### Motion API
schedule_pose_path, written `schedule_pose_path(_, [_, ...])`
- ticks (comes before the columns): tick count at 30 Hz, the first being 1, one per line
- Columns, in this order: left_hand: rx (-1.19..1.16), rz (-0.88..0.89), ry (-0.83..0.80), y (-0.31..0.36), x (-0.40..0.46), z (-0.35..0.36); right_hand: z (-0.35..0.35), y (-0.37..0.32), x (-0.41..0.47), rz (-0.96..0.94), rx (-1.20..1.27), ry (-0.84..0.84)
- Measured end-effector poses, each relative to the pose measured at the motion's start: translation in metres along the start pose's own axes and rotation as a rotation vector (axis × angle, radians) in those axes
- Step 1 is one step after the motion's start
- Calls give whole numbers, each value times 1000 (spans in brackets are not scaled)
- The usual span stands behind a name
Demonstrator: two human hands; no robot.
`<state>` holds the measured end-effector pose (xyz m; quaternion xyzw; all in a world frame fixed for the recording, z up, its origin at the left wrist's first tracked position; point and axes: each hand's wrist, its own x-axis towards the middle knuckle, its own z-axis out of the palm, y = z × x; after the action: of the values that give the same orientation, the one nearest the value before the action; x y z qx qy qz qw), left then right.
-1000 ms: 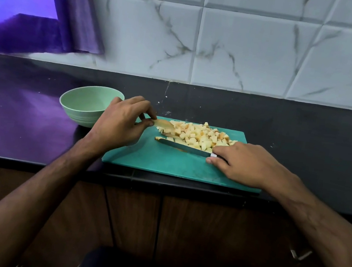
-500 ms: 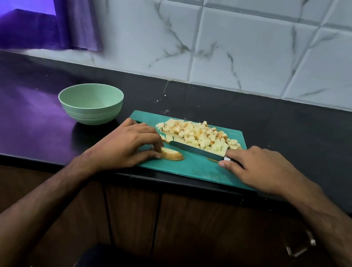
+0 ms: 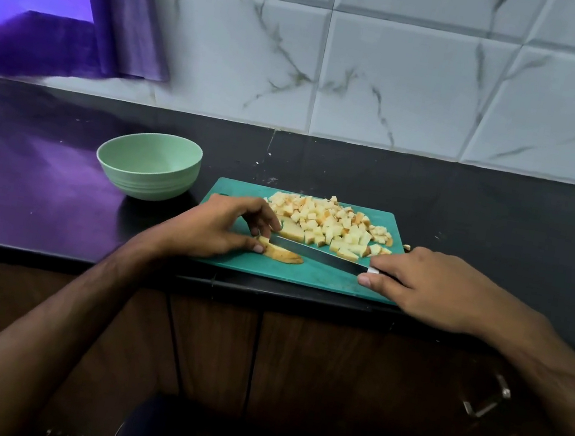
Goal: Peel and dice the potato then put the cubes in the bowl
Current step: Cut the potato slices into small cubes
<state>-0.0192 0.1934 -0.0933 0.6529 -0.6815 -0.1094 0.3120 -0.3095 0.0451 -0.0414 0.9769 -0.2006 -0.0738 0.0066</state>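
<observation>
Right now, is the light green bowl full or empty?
Empty. The light green round bowl shows only its bare inside, and the pale diced potato cubes are all still piled on the teal cutting board.

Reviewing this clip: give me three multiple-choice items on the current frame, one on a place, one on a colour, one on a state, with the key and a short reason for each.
1. Where does the bowl stand?
A. On the counter, left of the cutting board
B. On the cutting board
C. Right of the cutting board

2. What colour is the bowl?
A. Red
B. Pale green
C. Black

3. What is the right hand doing?
A. Resting flat on the counter
B. Lifting the bowl
C. Gripping the knife by its handle

Key:
1 A: the bowl sits on the dark counter, apart from the board's left edge.
2 B: rim and wall both look pale green.
3 C: its fingers curl round the handle while the blade lies over the board, toward the potato piece that the left hand holds down near the potato cubes.
</observation>
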Motion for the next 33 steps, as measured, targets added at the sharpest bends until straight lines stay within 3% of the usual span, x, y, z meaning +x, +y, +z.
schedule_pose_path(7, [180, -19, -24, 2, 9, 1, 6, -10, 10, 14, -18, 58])
schedule_pose_path(33, [119, -91, -100, 7, 22, -4, 12, -9, 28, -60, 101, 2])
